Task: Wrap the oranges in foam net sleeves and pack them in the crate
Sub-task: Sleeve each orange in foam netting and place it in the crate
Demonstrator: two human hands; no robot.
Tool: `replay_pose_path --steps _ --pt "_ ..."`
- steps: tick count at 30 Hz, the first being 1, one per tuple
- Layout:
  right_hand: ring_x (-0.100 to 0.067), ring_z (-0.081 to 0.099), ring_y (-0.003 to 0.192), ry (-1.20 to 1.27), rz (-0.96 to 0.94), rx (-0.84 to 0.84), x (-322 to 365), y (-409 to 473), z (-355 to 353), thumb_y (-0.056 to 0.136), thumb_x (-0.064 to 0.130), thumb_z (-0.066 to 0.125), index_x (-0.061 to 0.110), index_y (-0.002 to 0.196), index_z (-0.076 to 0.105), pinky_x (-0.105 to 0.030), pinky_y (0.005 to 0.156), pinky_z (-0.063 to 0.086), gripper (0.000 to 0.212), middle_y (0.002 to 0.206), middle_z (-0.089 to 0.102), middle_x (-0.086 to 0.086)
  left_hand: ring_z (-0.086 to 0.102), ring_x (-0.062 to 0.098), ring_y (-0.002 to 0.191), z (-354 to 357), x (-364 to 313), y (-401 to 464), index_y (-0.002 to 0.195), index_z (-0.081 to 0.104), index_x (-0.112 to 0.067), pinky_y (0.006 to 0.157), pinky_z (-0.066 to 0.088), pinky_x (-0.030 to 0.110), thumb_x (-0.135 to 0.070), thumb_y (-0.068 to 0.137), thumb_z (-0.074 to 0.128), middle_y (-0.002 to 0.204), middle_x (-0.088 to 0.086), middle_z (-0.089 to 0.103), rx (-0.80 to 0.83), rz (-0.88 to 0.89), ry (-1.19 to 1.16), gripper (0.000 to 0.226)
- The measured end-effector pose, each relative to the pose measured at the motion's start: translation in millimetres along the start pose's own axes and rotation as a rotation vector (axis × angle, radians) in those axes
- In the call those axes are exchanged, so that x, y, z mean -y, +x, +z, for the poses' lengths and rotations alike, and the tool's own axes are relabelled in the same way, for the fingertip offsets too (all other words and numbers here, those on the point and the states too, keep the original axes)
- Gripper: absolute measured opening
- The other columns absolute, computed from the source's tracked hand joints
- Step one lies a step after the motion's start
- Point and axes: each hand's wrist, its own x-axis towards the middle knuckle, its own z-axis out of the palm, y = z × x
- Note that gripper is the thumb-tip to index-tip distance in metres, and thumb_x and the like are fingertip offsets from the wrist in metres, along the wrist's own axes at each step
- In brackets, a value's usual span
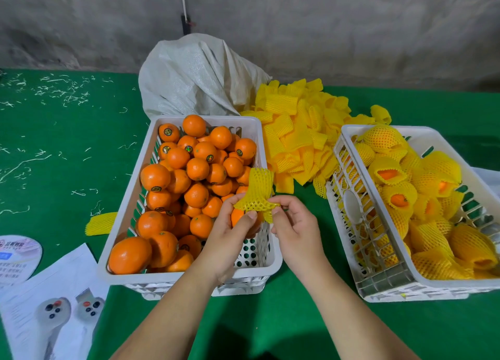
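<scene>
Both forearms are bare up to the bottom edge of the picture, with no sleeve showing anywhere behind either wrist. The left hand (231,231) and the right hand (293,225) wear no gloves, rings, watch or bands. The fingernails are short and unpainted.

oranges crate (123,224) left, sleeves pile (297,132) between, wrapped-fruit crate (351,251) right

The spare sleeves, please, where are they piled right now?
In the head view, the spare sleeves lie heaped on the green table, between the two crates, right of the white sack.
</scene>
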Motion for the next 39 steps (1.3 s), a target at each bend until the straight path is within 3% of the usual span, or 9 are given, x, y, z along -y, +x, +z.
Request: replay_pose_path --steps 4,9,13,16,20,24,30,36,39 --pt "-0.011 0.067 0.085 -0.110 -0.037 0.059 -0.5 -2.5 -6.6 0.099 0.027 0.054 0.038 0.109 0.065 -0.026 0.074 0.053 0.019 0.096 0.071 0.011 0.070 0.026 0.119 -0.2 2.4 3.1 0.129 0.067 -0.036 0.101 0.054 0.045 -0.034 0.093 0.069 0.125 0.005 0.075 -0.052 -0.002 -0.016 0.035" --pt "-0.015 0.055 0.102 -0.471 -0.381 0.101 0.6 -16.3 14.6 0.098 0.026 0.055 0.024 0.114 0.064 -0.032 0.085 0.049 0.018 0.107 0.060 0.018 0.066 0.027 0.107 2.8 -1.2 2.8 0.115 0.072 -0.028 0.101 0.053 0.055 -0.033 0.106 0.058 0.114 0.014 0.073 -0.188 -0.019 -0.071 0.016" --pt "-0.018 0.054 0.106 -0.515 -0.383 0.080 -3.6 -16.3 18.0 0.093 0.011 0.068 0.015 0.117 0.060 -0.039 0.086 0.053 0.026 0.112 0.056 0.004 0.063 0.035 0.124 0.3 -5.6 0.7 0.126 0.066 -0.031 0.112 0.046 0.056 -0.029 0.108 0.055 0.121 0.012 0.072 -0.119 -0.085 -0.114 0.021" --pt "-0.017 0.055 0.113 -0.441 -0.374 0.024 -6.5 -13.7 17.5 0.093 0.007 0.069 0.011 0.122 0.064 -0.028 0.093 0.053 0.029 0.122 0.045 0.002 0.061 0.039 0.125 -1.2 -7.3 -0.7 0.142 0.058 -0.024 0.113 0.044 0.059 -0.020 0.105 0.057 0.133 0.022 0.065 -0.028 -0.093 -0.190 0.037" --pt "-0.013 0.056 0.120 -0.348 -0.402 -0.053 -5.0 -8.3 13.7 0.101 0.014 0.055 0.010 0.116 0.070 -0.020 0.093 0.052 0.022 0.129 0.049 -0.001 0.068 0.035 0.121 1.5 -6.1 -3.4 0.147 0.054 -0.019 0.100 0.058 0.045 -0.011 0.100 0.065 0.133 0.020 0.068 0.071 -0.045 -0.169 0.048" --pt "-0.008 0.062 0.105 -0.375 -0.402 -0.086 -2.4 -0.7 1.9 0.101 0.003 0.054 0.006 0.115 0.069 -0.024 0.086 0.053 0.021 0.115 0.063 -0.001 0.071 0.027 0.083 5.6 -5.4 -3.1 0.131 0.065 -0.015 0.074 0.060 0.034 -0.025 0.100 0.070 0.111 0.018 0.075 -0.112 0.022 -0.144 0.033" --pt "-0.010 0.061 0.095 -0.279 -0.258 0.003 4.1 -17.4 15.7 0.103 0.017 0.050 0.010 0.119 0.066 -0.029 0.077 0.052 0.024 0.109 0.058 0.004 0.071 0.004 0.088 12.2 -2.6 -2.9 0.117 0.065 -0.017 0.073 0.054 0.016 -0.055 0.089 0.076 0.098 -0.006 0.075 -0.383 0.143 0.064 0.048" --pt "-0.012 0.055 0.097 -0.202 -0.245 -0.008 3.6 -20.9 25.6 0.092 0.021 0.060 0.019 0.115 0.057 -0.019 0.082 0.047 0.024 0.108 0.049 0.007 0.065 0.018 0.126 -1.0 3.7 -3.8 0.142 0.047 -0.031 0.102 0.055 0.035 -0.047 0.087 0.066 0.132 0.001 0.069 -0.049 0.044 -0.106 0.060" --pt "-0.014 0.055 0.096 -0.156 -0.173 -0.054 2.1 -19.0 25.5 0.089 0.013 0.070 0.035 0.113 0.049 -0.024 0.081 0.051 0.038 0.110 0.046 0.007 0.065 0.018 0.126 -0.9 1.0 -4.1 0.139 0.056 -0.041 0.098 0.054 0.032 -0.037 0.090 0.065 0.133 -0.002 0.069 -0.017 0.054 -0.054 0.050"
